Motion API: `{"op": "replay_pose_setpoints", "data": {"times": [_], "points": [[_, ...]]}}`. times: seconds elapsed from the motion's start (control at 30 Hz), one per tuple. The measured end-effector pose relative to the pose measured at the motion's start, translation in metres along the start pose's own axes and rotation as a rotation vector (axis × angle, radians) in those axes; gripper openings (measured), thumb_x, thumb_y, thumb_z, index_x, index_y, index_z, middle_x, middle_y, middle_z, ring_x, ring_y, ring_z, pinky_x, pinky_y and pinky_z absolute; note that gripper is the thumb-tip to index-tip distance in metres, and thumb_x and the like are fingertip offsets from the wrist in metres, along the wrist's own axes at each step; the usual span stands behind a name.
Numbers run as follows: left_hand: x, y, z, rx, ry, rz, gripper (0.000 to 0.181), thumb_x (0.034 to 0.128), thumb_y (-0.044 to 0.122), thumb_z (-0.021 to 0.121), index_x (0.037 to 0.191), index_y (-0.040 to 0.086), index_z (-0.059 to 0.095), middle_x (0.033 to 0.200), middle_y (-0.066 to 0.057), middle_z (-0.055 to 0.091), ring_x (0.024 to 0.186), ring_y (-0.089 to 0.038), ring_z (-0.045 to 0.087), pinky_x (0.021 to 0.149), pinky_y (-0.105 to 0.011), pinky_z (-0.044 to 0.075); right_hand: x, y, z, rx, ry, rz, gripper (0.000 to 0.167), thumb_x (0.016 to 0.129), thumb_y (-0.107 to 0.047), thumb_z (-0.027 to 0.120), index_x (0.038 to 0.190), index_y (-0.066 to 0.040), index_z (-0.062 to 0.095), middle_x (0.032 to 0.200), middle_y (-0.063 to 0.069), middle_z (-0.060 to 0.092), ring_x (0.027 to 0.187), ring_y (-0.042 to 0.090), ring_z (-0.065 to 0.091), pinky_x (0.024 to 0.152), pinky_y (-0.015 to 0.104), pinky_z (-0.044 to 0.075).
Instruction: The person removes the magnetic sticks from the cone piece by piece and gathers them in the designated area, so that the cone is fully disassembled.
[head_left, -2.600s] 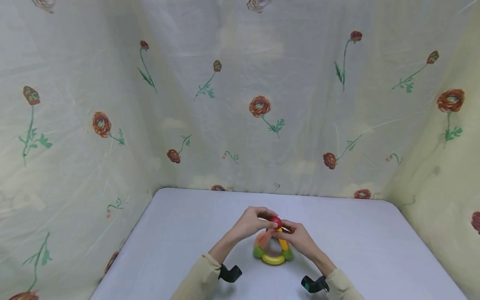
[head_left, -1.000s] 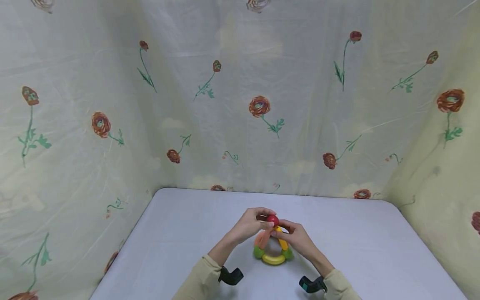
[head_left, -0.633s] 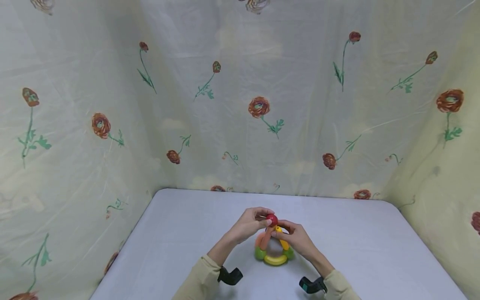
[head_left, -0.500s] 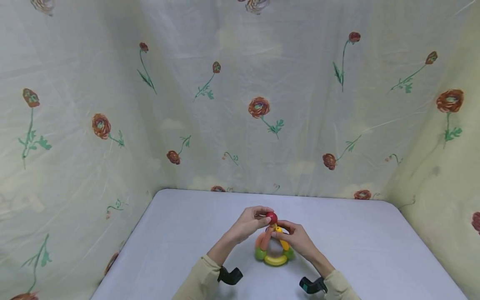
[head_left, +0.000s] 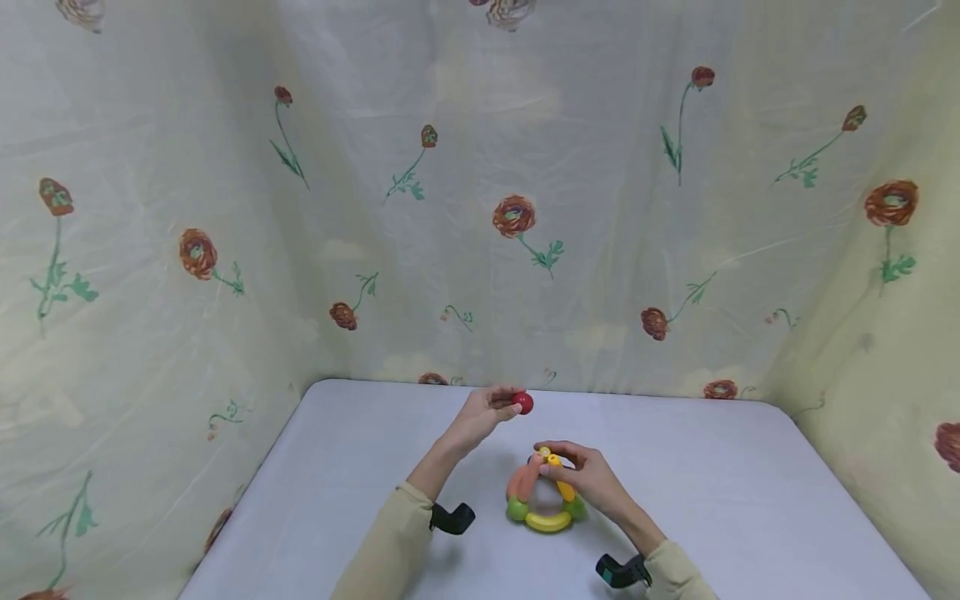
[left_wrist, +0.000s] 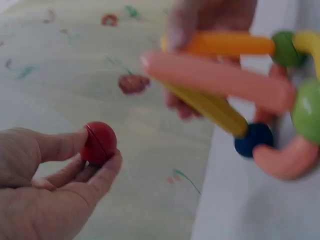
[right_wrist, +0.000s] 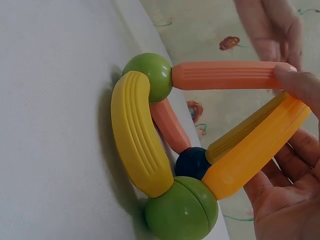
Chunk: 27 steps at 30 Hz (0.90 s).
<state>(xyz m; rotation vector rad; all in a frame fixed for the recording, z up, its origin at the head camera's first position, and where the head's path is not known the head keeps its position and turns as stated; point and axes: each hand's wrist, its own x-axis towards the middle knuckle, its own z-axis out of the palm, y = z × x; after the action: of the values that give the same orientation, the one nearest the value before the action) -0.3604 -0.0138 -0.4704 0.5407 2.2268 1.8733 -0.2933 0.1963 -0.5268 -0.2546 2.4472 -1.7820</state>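
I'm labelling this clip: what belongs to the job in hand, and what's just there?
Job: red ball, pinched by left hand; joined frame, held by right hand: salmon rods, yellow rods, orange rod, green balls, dark blue ball.
Just there: white table, floral cloth, wrist cameras.

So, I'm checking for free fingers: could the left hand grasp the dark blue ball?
Probably not: the left hand pinches the red ball, though the dark blue ball looks largely uncovered in the left wrist view.

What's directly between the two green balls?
A curved yellow bar lies between the green balls, its ends meeting both; the right wrist view shows this clearly, the head view too.
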Motion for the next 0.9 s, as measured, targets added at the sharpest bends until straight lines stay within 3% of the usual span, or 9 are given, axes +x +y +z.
{"op": "replay_pose_setpoints", "data": {"times": [0.2, 0.43, 0.63, 0.77, 0.9], "points": [[0.027, -0.031, -0.008, 0.043, 0.051, -0.044, 0.035, 0.0912, 0.014, 0.067, 0.125, 0.005, 0.061, 0.122, -0.012, 0.064, 0.113, -0.023, 0.061, 0.096, -0.038, 0.050, 0.001, 0.000, 0.000, -0.008, 0.022, 0.014, 0.045, 0.082, -0.040, 0.074, 0.122, -0.019, 0.067, 0.122, -0.001, 0.067, 0.128, 0.025, 0.050, 0.108, 0.054, 0.035], [0.050, -0.066, -0.009, 0.006, 0.155, -0.142, 0.034, 0.0863, 0.006, 0.071, 0.119, 0.002, 0.064, 0.118, -0.013, 0.067, 0.105, -0.021, 0.063, 0.093, -0.037, 0.051, 0.000, 0.001, 0.002, -0.006, 0.032, 0.022, 0.044, 0.082, -0.040, 0.075, 0.121, -0.020, 0.067, 0.122, -0.001, 0.067, 0.127, 0.024, 0.051, 0.109, 0.054, 0.034], [0.058, -0.087, -0.006, 0.040, 0.218, -0.198, 0.030, 0.0813, 0.005, 0.075, 0.111, 0.006, 0.071, 0.111, -0.011, 0.069, 0.100, -0.018, 0.063, 0.087, -0.032, 0.053, -0.001, 0.002, 0.004, 0.007, 0.032, 0.012, 0.041, 0.084, -0.035, 0.074, 0.121, -0.019, 0.066, 0.123, -0.001, 0.067, 0.128, 0.024, 0.050, 0.108, 0.053, 0.035], [0.059, -0.099, -0.004, 0.055, 0.225, -0.182, 0.030, 0.0799, 0.004, 0.077, 0.109, 0.004, 0.072, 0.109, -0.012, 0.071, 0.102, -0.018, 0.064, 0.088, -0.032, 0.052, -0.002, 0.002, 0.003, -0.003, 0.029, 0.004, 0.040, 0.086, -0.034, 0.072, 0.123, -0.019, 0.066, 0.124, -0.001, 0.066, 0.129, 0.024, 0.050, 0.108, 0.053, 0.036], [0.058, -0.102, -0.001, 0.060, 0.238, -0.181, 0.031, 0.0793, 0.007, 0.078, 0.110, 0.007, 0.072, 0.110, -0.009, 0.072, 0.107, -0.020, 0.064, 0.094, -0.037, 0.050, -0.003, 0.002, 0.001, -0.011, 0.030, 0.000, 0.040, 0.086, -0.035, 0.072, 0.122, -0.020, 0.066, 0.124, -0.002, 0.066, 0.129, 0.023, 0.049, 0.108, 0.053, 0.036]]}}
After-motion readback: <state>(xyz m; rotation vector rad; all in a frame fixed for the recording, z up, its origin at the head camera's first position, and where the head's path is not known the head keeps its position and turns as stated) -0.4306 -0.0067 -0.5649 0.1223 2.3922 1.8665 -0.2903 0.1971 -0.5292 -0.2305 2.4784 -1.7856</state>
